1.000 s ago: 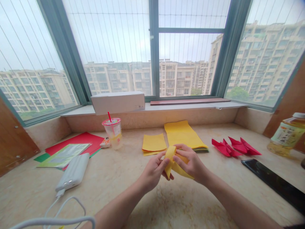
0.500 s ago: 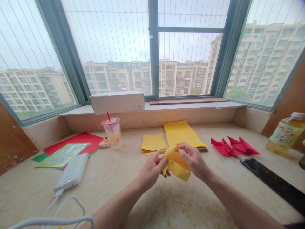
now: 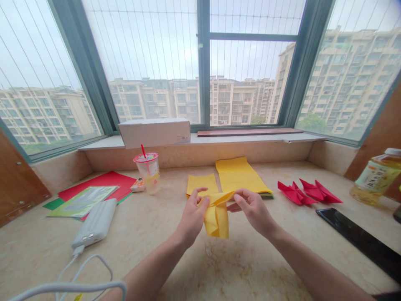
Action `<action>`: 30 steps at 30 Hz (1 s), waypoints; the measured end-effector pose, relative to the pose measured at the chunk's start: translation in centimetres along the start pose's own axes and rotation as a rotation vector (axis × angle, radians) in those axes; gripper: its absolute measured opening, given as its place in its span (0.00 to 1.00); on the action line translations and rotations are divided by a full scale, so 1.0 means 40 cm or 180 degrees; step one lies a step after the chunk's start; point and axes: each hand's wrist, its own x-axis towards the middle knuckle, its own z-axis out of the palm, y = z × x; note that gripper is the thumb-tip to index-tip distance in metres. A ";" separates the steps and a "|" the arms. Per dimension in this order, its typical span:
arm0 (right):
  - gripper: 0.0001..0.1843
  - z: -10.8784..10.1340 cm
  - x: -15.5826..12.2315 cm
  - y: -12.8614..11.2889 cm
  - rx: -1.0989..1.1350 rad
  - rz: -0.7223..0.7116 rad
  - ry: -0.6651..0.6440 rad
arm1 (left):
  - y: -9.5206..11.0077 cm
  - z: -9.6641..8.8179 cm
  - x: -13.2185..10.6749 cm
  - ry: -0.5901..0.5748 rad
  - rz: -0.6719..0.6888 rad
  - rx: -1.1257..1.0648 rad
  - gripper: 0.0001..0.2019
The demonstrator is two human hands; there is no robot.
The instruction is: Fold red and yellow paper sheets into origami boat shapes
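A sheet of yellow paper [image 3: 218,217], creased and partly folded, is held up above the stone counter. My left hand [image 3: 194,215] pinches its left side between thumb and fingers. At its upper right corner, my right hand [image 3: 252,208] grips the paper with thumb and fingertips. A lower flap hangs down between the hands. Just behind lie a small stack of yellow paper squares [image 3: 200,182], partly covered by my left hand, and a larger stack of yellow sheets [image 3: 239,175].
Two folded red paper pieces [image 3: 308,192] lie right of the stacks, near a black phone [image 3: 351,234] and a bottle [image 3: 377,177]. On the left are a plastic cup with straw [image 3: 148,171], a white power bank [image 3: 95,223] with cable, and red sheets [image 3: 103,184]. A white box [image 3: 155,133] rests on the sill.
The yellow paper has been turned and spread wider between my hands, and its lower flap now hangs straight down. My left hand has shifted slightly left.
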 end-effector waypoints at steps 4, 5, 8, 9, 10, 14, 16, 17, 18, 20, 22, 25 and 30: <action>0.18 0.005 -0.003 0.006 -0.0026 -0.0059 -0.0023 | 0.004 -0.007 0.005 -0.0100 0.0016 0.0135 0.12; 0.18 0.006 -0.003 0.006 -0.0087 -0.0112 0.0007 | 0.006 -0.008 0.006 -0.0154 -0.0003 0.0218 0.10; 0.17 0.007 -0.004 0.003 -0.0321 -0.0275 0.0104 | 0.010 -0.007 0.005 -0.0252 0.0052 0.0486 0.08; 0.17 0.007 -0.004 0.003 -0.0402 -0.0325 0.0126 | 0.011 -0.006 0.003 -0.0281 0.0105 0.0565 0.09; 0.16 0.006 -0.004 0.003 -0.0488 -0.0366 0.0147 | 0.011 -0.005 0.000 -0.0320 0.0152 0.0650 0.09; 0.15 0.001 -0.005 0.007 -0.0999 -0.0338 0.0128 | 0.003 -0.003 -0.006 -0.0256 0.0507 0.0841 0.08; 0.16 -0.001 -0.005 0.007 -0.1215 -0.0241 0.0014 | -0.002 -0.002 -0.006 -0.0261 0.0666 0.0969 0.06; 0.17 -0.001 -0.005 0.006 -0.1253 -0.0187 -0.0050 | -0.004 -0.002 -0.006 -0.0266 0.0732 0.1048 0.05; 0.17 0.000 -0.005 0.004 -0.1243 -0.0134 -0.0100 | -0.006 -0.003 -0.006 -0.0265 0.0801 0.1128 0.04; 0.18 0.003 -0.005 -0.002 -0.1100 -0.0018 -0.0191 | -0.009 -0.003 -0.005 -0.0254 0.0934 0.1290 0.04; 0.18 0.006 -0.005 -0.012 -0.0882 0.0068 -0.0266 | -0.011 -0.004 -0.004 -0.0247 0.0988 0.1382 0.05; 0.16 0.010 -0.007 -0.024 -0.0653 0.0084 -0.0383 | -0.013 -0.004 -0.003 -0.0237 0.0830 0.1287 0.04; 0.09 0.006 -0.006 -0.011 -0.0807 -0.0066 -0.0297 | -0.014 -0.002 0.000 -0.0191 0.0719 0.0840 0.11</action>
